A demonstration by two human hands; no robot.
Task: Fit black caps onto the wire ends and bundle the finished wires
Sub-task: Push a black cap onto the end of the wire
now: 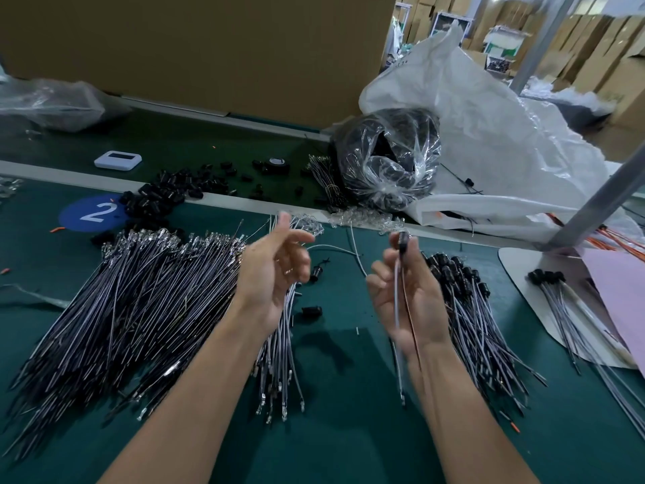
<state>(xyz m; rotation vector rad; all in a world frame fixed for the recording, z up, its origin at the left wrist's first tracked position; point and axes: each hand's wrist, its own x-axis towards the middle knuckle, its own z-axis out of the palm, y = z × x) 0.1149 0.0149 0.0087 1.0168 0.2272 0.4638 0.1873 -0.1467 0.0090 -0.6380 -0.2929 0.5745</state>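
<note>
Head view only.

- Right hand (408, 291) was clenched round one wire (397, 309), held up off the counter (349, 431), well right of the blue "2" marker (92, 213).
- A black cap (403, 239) sat on the wire's top end, just above the fingers (419, 270). The rest of the wire ran down through the palm and hung past the wrist.
- Left hand (275, 263) was released, fingers loosely curved. I could see nothing in it, though it was blurred. It hung between the marker and the right hand.
- The uncapped wire pile (139, 302) lay just below the marker.
- Loose caps (164, 197) lay right beside the marker.
- The capped wire pile (471, 309) lay far right of the marker, just past the right hand.

Handling, as I judge it: the wire is light, thin and floppy, and will buckle if pushed from mid-length, so pinch it close behind the metal end. The cap is small and hard, so it is easy to fumble.
</note>
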